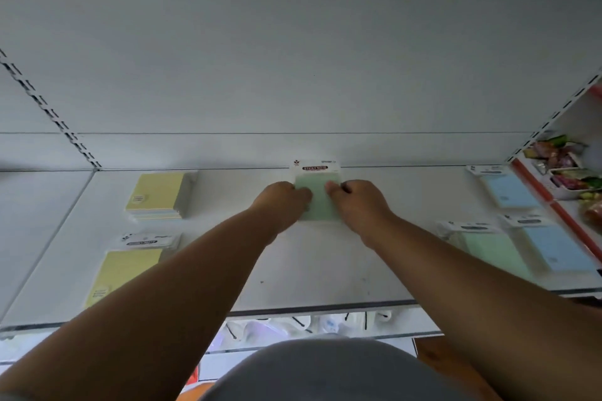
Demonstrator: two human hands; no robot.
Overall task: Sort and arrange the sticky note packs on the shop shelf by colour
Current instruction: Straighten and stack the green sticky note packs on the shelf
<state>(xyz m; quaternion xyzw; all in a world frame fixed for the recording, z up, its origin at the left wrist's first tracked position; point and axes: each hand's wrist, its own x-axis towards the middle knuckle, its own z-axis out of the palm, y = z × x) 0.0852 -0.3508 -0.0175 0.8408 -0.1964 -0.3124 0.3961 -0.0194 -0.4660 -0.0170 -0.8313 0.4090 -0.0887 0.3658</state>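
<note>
White shop shelf (312, 270), pale back panel behind. Both hands on one green sticky note pack (317, 195) at shelf rear centre, against the back panel: left hand (283, 202) curled on its left edge, right hand (361, 202) curled on its right edge. Yellow packs (156, 195) at left, another green pack (492, 254) and blue packs (553, 247) at right, all well apart from the held one.

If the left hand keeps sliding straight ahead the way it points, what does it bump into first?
Probably the white back wall of the shelf. The left hand already grips the green pack, so the pack's header card would likely touch the wall first; depth is hard to judge.
</note>
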